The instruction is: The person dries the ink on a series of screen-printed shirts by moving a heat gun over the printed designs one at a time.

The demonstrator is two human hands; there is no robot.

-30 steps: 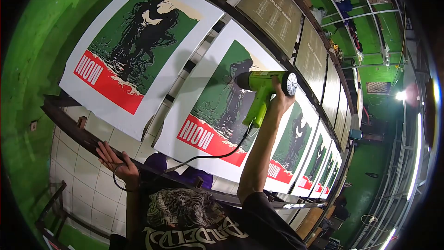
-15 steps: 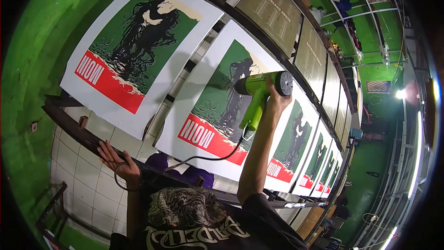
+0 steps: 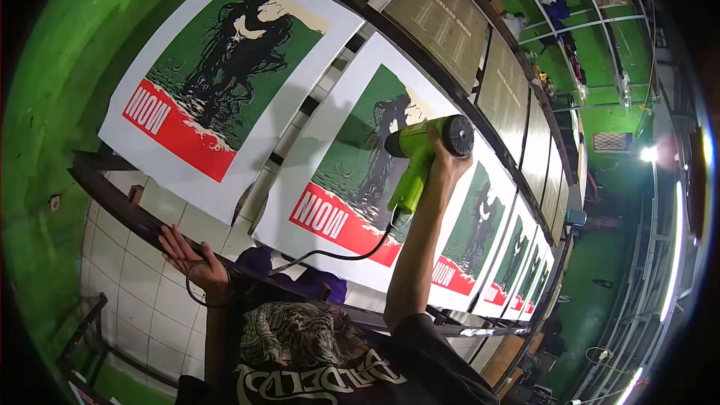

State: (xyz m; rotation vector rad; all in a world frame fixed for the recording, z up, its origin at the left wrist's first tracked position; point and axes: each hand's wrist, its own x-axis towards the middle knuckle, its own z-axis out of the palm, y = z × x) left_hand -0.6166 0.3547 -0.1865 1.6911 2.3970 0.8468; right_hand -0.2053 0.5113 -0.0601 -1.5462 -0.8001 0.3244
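Note:
My right hand (image 3: 448, 159) is wrapped round a green heat gun (image 3: 413, 191) with a black nozzle, held above the second printed sheet (image 3: 279, 231). The nozzle points left over the dark figure of the print. A black cable (image 3: 346, 257) runs from the handle down toward my left hand. My left hand (image 3: 196, 264) has its fingers spread and rests at the dark metal rail (image 3: 124, 219), with a loop of the cable around the wrist and thumb side. Left of the gun lies another printed sheet (image 3: 129, 141) in green, red, black and cream.
More of the same prints (image 3: 469, 225) continue in a row to the right. Beyond a dark rail lie brown printed panels (image 3: 441, 21). Purple cloth (image 3: 321, 285) hangs below the near rail. White tiles (image 3: 135, 277) show beneath, and metal shelving (image 3: 600, 22) stands at the upper right.
The heat gun has turned and tilted slightly in my right hand. The cable has shifted, its lower part now curving closer to my left hand, which has barely moved.

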